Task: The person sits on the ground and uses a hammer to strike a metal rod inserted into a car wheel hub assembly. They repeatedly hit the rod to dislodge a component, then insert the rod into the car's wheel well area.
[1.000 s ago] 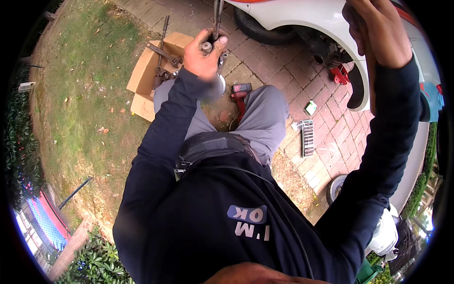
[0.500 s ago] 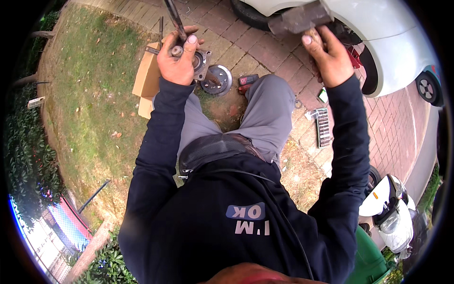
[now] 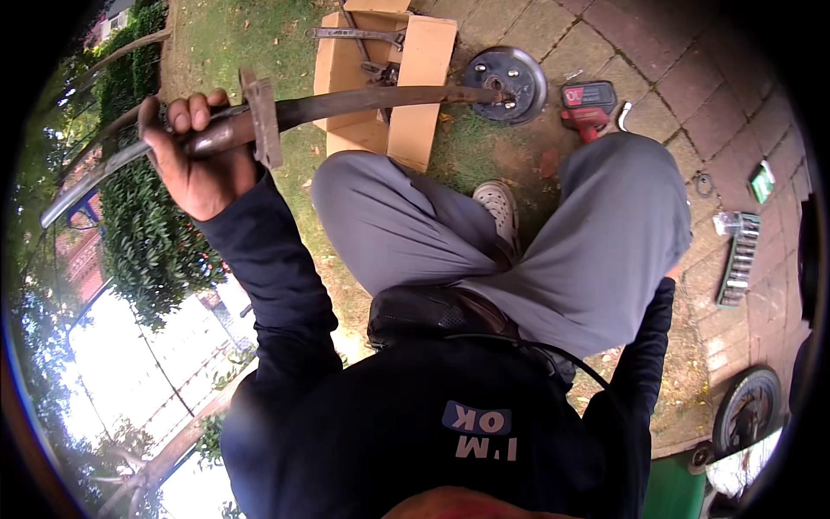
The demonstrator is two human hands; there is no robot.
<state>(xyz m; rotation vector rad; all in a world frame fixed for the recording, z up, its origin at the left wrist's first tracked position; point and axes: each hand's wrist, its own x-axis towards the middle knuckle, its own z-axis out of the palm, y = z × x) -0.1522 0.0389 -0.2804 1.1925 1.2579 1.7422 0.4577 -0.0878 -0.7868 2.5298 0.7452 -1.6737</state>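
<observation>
My left hand (image 3: 203, 164) is raised at the left, its fingers wrapped round a long metal axle shaft (image 3: 363, 102). A squarish flange plate (image 3: 265, 121) sits on the shaft beside my wrist, seen edge-on. From there the shaft runs right to the middle of a dark round studded disc (image 3: 484, 73); I cannot tell whether they are joined. A shiny bar end (image 3: 82, 186) sticks out left of my fingers. My right forearm (image 3: 647, 346) goes down behind my right knee. Only a sliver of my right hand (image 3: 672, 272) shows there, its fingers hidden.
A cardboard box (image 3: 424, 86) with a wrench (image 3: 359, 35) and other metal parts stands beyond my left knee. Past my right knee lie a red cordless power tool (image 3: 586, 104), a socket set (image 3: 739, 259) and a small green packet (image 3: 762, 182) on the paving.
My left hand has swung left with the shaft, which now lies across the view. My right hand has dropped from the upper right to behind my knee; its hammer is out of sight.
</observation>
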